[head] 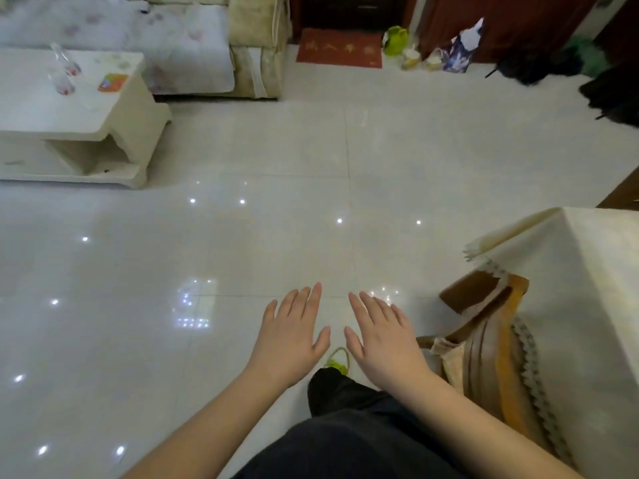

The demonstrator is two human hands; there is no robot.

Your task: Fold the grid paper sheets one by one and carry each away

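Hovering flat over glossy white floor tiles [242, 236], left hand [294, 337] and right hand [382, 337] spread empty fingers.

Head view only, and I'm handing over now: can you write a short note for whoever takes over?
Left hand: open, fingers straight, holding nothing.
Right hand: open, also empty.
Both are held out over the tiled floor.
Grid paper: no sheet in view, neither in hand nor on the cloth-covered table at right.
Done: cannot tell from this view.
Left: find the next sheet, fold it, carry it away.
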